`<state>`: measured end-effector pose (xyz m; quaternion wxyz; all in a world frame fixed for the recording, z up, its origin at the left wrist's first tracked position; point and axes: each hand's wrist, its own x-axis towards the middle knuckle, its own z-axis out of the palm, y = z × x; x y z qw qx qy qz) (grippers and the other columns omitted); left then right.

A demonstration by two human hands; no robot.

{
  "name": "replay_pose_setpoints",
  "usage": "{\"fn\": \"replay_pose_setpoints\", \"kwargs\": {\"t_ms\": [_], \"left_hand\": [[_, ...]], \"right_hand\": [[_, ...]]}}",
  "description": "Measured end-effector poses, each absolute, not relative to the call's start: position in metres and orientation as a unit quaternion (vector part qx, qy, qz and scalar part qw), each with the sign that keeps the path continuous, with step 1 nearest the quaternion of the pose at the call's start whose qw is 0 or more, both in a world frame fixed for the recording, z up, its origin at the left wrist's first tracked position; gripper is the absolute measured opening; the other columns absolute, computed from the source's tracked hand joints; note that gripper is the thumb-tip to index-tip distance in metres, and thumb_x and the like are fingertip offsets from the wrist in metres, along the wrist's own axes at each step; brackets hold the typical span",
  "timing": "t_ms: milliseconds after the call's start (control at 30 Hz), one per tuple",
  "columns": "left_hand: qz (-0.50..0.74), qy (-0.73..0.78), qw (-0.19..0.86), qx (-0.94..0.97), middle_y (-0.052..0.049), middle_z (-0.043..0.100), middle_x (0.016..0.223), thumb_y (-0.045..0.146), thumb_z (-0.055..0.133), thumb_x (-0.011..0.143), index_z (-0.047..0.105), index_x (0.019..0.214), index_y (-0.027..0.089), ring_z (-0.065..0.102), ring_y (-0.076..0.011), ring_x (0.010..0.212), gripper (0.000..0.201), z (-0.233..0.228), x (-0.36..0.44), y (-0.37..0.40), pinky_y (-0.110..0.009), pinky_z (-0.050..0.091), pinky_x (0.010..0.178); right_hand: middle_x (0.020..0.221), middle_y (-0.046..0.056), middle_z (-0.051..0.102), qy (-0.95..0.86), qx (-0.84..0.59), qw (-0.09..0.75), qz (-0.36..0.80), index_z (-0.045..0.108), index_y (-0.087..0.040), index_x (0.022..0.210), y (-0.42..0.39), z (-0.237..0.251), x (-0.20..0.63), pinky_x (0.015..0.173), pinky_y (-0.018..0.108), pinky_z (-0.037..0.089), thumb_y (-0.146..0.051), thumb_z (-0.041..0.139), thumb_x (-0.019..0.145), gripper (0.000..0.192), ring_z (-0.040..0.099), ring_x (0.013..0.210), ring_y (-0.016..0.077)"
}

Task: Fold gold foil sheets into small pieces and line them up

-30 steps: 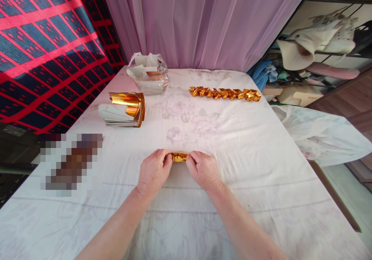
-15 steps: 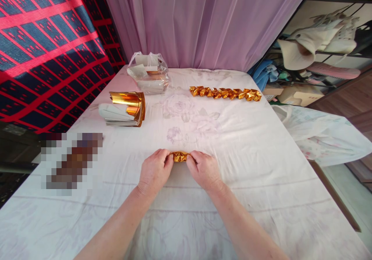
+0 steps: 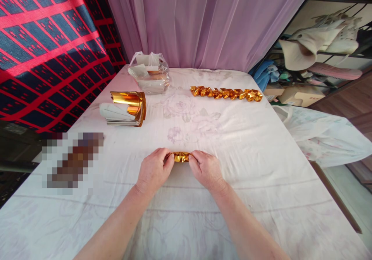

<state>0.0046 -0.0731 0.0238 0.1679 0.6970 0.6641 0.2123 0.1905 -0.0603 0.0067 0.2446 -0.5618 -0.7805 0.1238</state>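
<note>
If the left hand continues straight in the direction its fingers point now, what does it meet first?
The left hand points up and right, already gripping the gold foil piece. Beyond it, probably only bare cloth; depth is unclear.

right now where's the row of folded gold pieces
In the head view the row of folded gold pieces lies on the far right part of the white cloth, right of the plastic bag, just before the purple curtain.

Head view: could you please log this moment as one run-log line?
left hand: pinching gold foil piece | right hand: pinching other end | piece: on white cloth | far: row of folded gold pieces
</note>
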Motion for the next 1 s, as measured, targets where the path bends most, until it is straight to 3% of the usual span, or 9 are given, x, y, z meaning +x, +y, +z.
{"fn": "replay_pose_setpoints", "kwargs": {"t_ms": [367, 1000], "left_hand": [[0.193, 0.630, 0.177, 0.731, -0.001, 0.064, 0.079, 0.025, 0.040, 0.095, 0.056, 0.079, 0.023, 0.061, -0.0167, 0.071, 0.023, 0.0224, 0.0039, -0.0746, -0.028, 0.040, 0.063], [0.158, 0.668, 0.161, 0.709, 0.000, 0.058, 0.075, 0.023, 0.041, 0.094, 0.046, 0.073, 0.022, 0.055, -0.0158, 0.066, 0.022, 0.0252, 0.0072, -0.0763, -0.029, 0.032, 0.061]], "right_hand": [[0.059, 0.001, 0.063, -0.783, -0.572, 0.223, 0.103, 0.053, -0.021, 0.062, -0.0603, 0.0056, 0.1888, 0.057, 0.027, 0.025, -0.023, 0.043, 0.091, 0.031, 0.053, 0.055, 0.0115], [0.055, 0.000, 0.060, -0.780, -0.558, 0.267, 0.097, 0.050, -0.021, 0.060, -0.0617, 0.0023, 0.1887, 0.055, 0.026, 0.025, -0.025, 0.044, 0.092, 0.033, 0.051, 0.051, 0.0102]]}}
